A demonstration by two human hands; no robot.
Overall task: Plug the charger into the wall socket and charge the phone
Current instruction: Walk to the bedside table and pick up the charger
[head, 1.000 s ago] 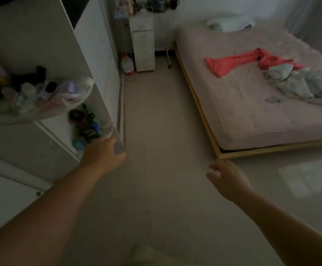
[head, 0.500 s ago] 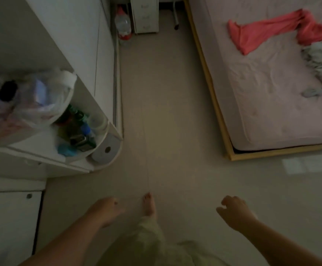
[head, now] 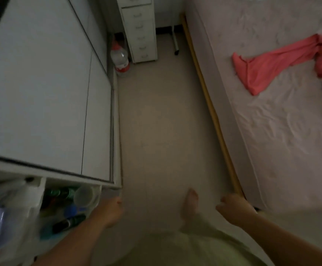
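Can't make out the charger, phone or socket anywhere in this shot, it's dim and kinda blurry. All there is to go on: left hand [head: 110, 212] is loosely curled and holding nothing, low over the floor. Right hand [head: 233, 210] is the same, fingers half bent and empty, well apart from the left.

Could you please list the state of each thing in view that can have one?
left hand: empty, fingers loosely curled
right hand: empty, fingers loosely curled
drawer unit: drawers shut
water bottle: upright on the floor, capped
red garment: lying crumpled on the bed
clear cup: lying on its side on the shelf
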